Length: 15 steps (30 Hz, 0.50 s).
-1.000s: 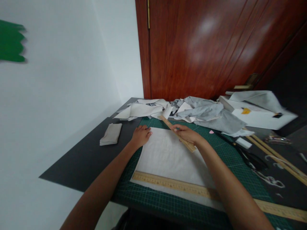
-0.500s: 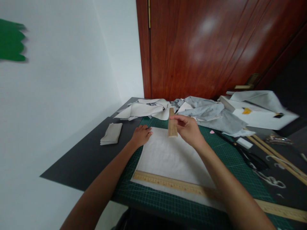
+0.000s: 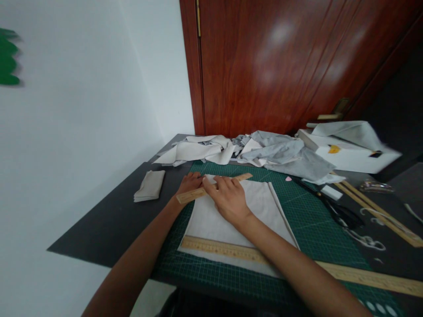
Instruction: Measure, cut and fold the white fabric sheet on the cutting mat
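A white piece of cloth (image 3: 228, 222) lies flat on the green cutting mat (image 3: 307, 220). My left hand (image 3: 189, 184) rests at its far left corner, fingers laid down, partly hidden by a short wooden ruler (image 3: 191, 195). That ruler is gripped by my right hand (image 3: 229, 198), slanting above the cloth's far edge and passing over my left wrist. A long wooden ruler (image 3: 224, 249) lies across the near part of the cloth, running under my right forearm and out to the right.
Folded cloth (image 3: 149, 186) sits on the dark table at left. Heaped fabric scraps (image 3: 211, 149) line the back. To the right are black-handled scissors (image 3: 337, 211), a white block (image 3: 331, 192), wooden strips (image 3: 380, 213), white cord (image 3: 366, 241) and a white box (image 3: 357, 156).
My right hand has moved left and turned the short ruler from upright to slanted, bringing it beside my left hand. My left hand stays at the cloth's corner. The view has shifted slightly.
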Each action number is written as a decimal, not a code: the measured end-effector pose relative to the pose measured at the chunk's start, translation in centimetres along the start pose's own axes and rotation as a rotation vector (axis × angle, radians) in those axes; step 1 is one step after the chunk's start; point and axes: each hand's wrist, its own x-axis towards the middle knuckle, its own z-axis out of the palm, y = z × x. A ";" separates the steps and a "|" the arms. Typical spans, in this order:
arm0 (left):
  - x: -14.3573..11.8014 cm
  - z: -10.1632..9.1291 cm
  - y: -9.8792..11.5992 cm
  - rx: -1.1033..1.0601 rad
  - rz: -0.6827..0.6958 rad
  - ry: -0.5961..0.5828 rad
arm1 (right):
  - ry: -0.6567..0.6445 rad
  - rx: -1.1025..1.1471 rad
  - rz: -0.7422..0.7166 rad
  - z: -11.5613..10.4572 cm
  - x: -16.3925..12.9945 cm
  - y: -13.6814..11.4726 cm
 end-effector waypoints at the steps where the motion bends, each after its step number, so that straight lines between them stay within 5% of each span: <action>1: 0.0 0.0 0.0 0.002 0.000 -0.001 | -0.051 0.008 0.010 0.2 -0.1 -0.2; 10: 0.7 0.6 -0.4 0.007 -0.010 -0.027 | -0.360 0.129 0.190 1.6 -0.5 -1.2; 15: 0.8 0.7 -0.7 -0.013 0.009 -0.034 | -0.520 0.250 0.313 1.9 -0.4 0.8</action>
